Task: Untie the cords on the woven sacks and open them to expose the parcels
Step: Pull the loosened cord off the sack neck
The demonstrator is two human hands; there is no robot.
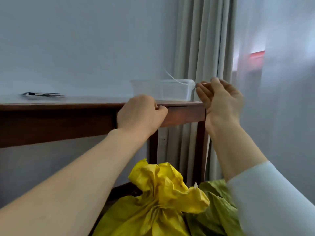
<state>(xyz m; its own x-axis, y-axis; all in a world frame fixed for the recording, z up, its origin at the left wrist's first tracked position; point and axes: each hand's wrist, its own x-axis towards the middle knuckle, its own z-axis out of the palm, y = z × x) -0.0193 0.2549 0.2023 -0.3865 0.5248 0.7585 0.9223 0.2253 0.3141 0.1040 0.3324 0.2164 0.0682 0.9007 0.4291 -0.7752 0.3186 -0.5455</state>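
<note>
Sacks: a yellow woven sack [158, 201] sits low in the head view, its neck gathered and its crumpled mouth flaring upward; a green woven sack [216, 208] lies just beside it on the right, touching it.
Cord: a thin pale cord [177, 80] runs up and left from the right hand's fingertips, in front of the clear tub; no cord can be made out around the yellow sack's neck.
Right hand: the right hand [219, 101] is raised above the sacks, palm toward the camera, thumb and forefinger pinched on the cord, other fingers loosely curled.
Left hand: the left hand [141, 114] is curled into a loose fist in front of the table edge; whether it grips anything, I cannot tell.
Sleeve: a pale sleeve [272, 198] covers the right forearm; the left forearm is bare.
Table: a dark wooden table [56, 114] stands behind the hands, against the wall.
On the table: a clear plastic tub [162, 90] near the right end; a flat dark item [42, 94] well to the left, too blurred to identify.
Backdrop: a grey-green curtain [204, 40] hangs at the table's right end.
</note>
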